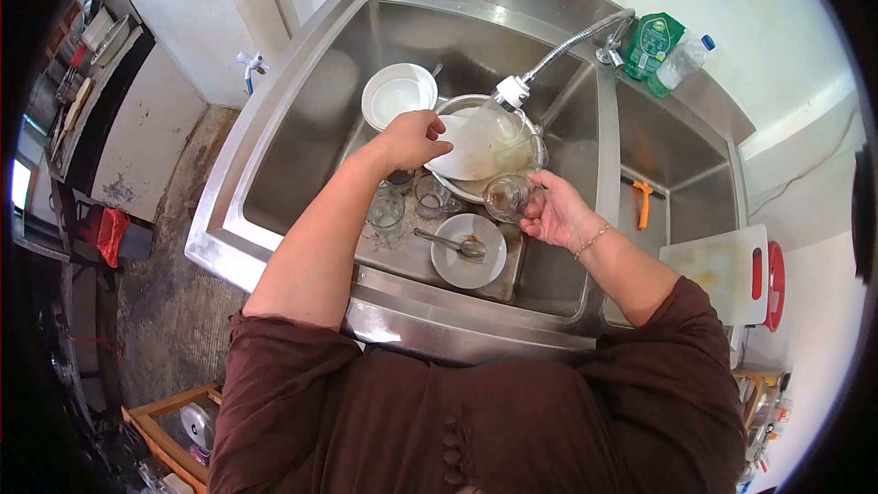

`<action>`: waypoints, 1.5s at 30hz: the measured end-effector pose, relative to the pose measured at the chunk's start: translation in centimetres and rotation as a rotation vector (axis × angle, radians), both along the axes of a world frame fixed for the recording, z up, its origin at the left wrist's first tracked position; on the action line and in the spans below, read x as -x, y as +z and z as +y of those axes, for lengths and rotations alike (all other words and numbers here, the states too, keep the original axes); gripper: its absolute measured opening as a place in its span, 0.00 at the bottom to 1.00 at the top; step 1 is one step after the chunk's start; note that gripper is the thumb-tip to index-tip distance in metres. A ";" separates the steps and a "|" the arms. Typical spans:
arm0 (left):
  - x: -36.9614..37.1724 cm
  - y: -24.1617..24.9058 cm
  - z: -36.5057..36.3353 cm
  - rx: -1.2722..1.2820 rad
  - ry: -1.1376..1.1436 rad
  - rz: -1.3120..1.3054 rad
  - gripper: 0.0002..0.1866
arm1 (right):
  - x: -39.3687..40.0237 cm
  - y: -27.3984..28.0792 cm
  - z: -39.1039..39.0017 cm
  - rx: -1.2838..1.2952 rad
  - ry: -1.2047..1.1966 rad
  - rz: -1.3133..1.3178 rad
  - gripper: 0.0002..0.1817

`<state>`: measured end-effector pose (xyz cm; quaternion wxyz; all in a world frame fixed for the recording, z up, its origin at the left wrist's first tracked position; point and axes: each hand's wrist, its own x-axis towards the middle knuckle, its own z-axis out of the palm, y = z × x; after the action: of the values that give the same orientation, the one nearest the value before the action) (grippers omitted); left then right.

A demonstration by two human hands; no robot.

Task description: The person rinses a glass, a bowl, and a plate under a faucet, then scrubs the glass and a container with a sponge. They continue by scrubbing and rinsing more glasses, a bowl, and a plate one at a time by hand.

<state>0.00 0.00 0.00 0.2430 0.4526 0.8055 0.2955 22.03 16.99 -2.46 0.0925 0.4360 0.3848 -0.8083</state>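
My right hand point(549, 210) grips a clear glass cup point(506, 198) at the near right edge of a metal basin point(540, 142). My left hand point(418, 139) is closed at the left edge of a white plate point(466, 148) tilted over the basin; its fingertips are partly hidden. Above the basin hangs the white faucet head point(512, 91). Below my left hand stand a clear glass point(386, 209) and a glass mug point(430, 194). A white bowl point(468, 261) with a spoon point(448, 241) lies nearest me. White bowls point(400, 96) sit stacked behind my left hand.
The steel sink point(302, 142) surrounds the dishes. Behind the faucet are a green pouch point(653, 44) and a plastic bottle point(681, 64). An orange tool point(644, 205) lies in the right basin. A cutting board point(722, 273) leans at the right, beside a red board point(776, 285).
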 end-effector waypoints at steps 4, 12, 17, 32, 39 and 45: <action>-0.3 -0.6 0.2 -0.038 0.013 -0.097 0.21 | 2.4 1.3 -1.6 -0.200 0.133 0.072 0.23; 0.5 -0.4 -0.2 -0.052 0.042 0.024 0.20 | 8.6 -1.8 -3.1 -1.711 0.591 0.187 0.18; 0.5 -0.4 -0.6 -0.060 0.051 0.072 0.21 | 10.2 -3.9 -1.6 -1.790 0.469 0.202 0.16; 1.1 -1.0 -0.8 -0.037 0.064 0.122 0.20 | 11.2 -4.9 -0.7 -1.828 0.373 0.338 0.16; 1.0 -0.8 -0.8 -0.025 0.059 0.116 0.21 | 10.8 -2.9 -0.2 -0.507 0.102 0.257 0.20; 2.5 -0.9 -1.1 -0.115 0.202 0.172 0.21 | 9.7 1.2 -1.5 -0.991 0.980 0.084 0.22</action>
<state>-2.46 -1.14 -0.93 0.1159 0.4060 0.8466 0.3241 12.33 15.46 -1.22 0.2219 0.1711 0.8637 -0.4188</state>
